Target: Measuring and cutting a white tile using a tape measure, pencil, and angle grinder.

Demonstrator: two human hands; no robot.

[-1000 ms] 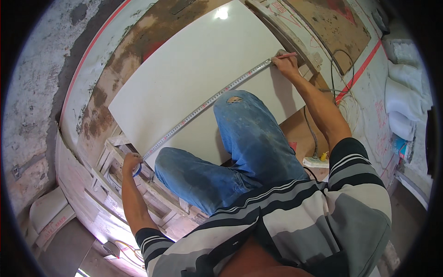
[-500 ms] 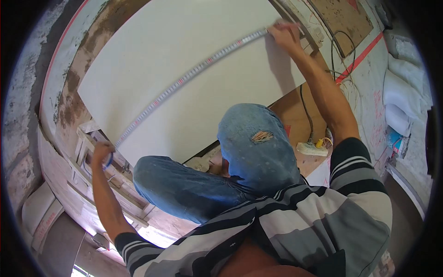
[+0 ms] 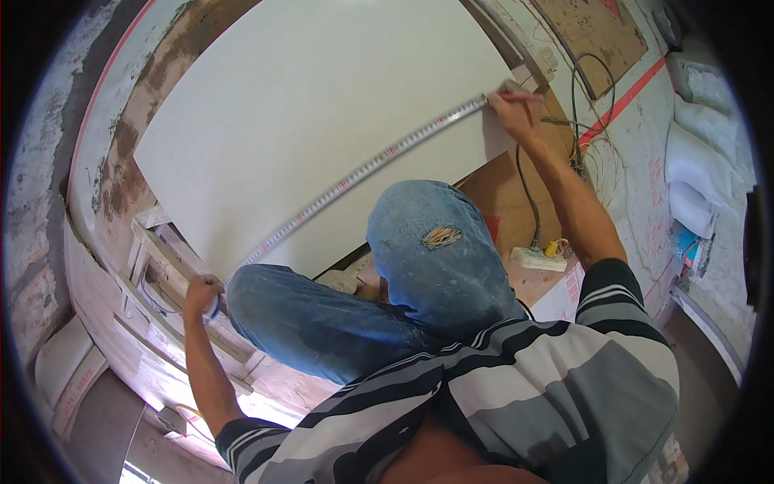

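A pale tape measure blade (image 3: 347, 185) stretches diagonally between my hands, above a large white panel (image 3: 282, 105). My left hand (image 3: 201, 294) is closed around the blue tape measure case (image 3: 212, 308), just left of my bent left knee. At the panel's right side, my right hand (image 3: 516, 117) pinches the blade's free end. A red pencil (image 3: 528, 97) also sticks out from the fingers of that hand. The blade passes close by my left knee, and part of the case is hidden by my fingers.
A wooden frame (image 3: 157, 246) stands beside the panel's lower left corner. To the right lie a power strip (image 3: 538, 258) with a yellow plug, a black cable (image 3: 528, 198) and a brown board (image 3: 492, 189). White sacks (image 3: 701, 165) rest at the far right.
Both hands have come nearer to me, the left also shifting right. The tape has moved down across the panel with them and looks straighter.
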